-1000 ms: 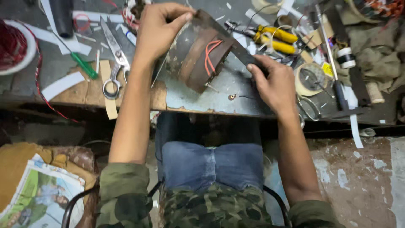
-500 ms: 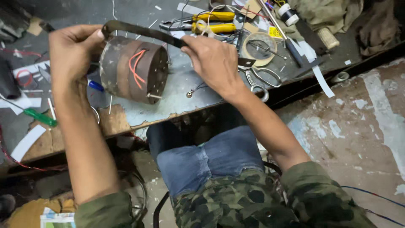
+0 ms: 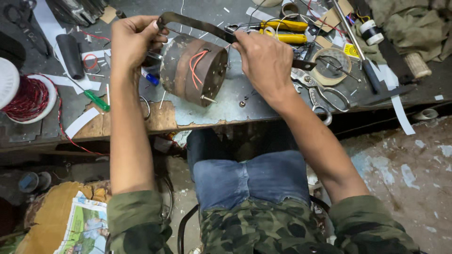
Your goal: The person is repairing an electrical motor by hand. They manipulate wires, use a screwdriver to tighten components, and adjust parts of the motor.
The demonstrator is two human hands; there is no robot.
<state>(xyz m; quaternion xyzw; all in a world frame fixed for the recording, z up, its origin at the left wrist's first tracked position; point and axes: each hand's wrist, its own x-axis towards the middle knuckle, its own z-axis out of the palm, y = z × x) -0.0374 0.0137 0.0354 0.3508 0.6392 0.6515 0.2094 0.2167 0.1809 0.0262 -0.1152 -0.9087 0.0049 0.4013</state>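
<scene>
Both my hands are on a thin dark metal strip point(image 3: 207, 27), held taut across the top of the rusty motor drum point(image 3: 193, 69). My left hand point(image 3: 129, 40) pinches the strip's curled end between thumb and fingertips; my right hand point(image 3: 266, 59) is closed over the other end, fingers wrapped tight. The drum sits on the bench just below my fingers, between the two hands, with orange wires point(image 3: 197, 66) on its face.

Step, as I read it: strip is being laid over the drum. The next move would need even tension on both ends and the strip kept square to the body.

Around: yellow-handled pliers point(image 3: 282, 29) just beyond my right fingertips, scissors point(image 3: 318, 94) beside the right wrist, tape roll point(image 3: 332, 66) further right, green screwdriver point(image 3: 96, 100) and red wire spool point(image 3: 29, 96) out past the left wrist. The pliers crowd the right end; the wires could snag.
</scene>
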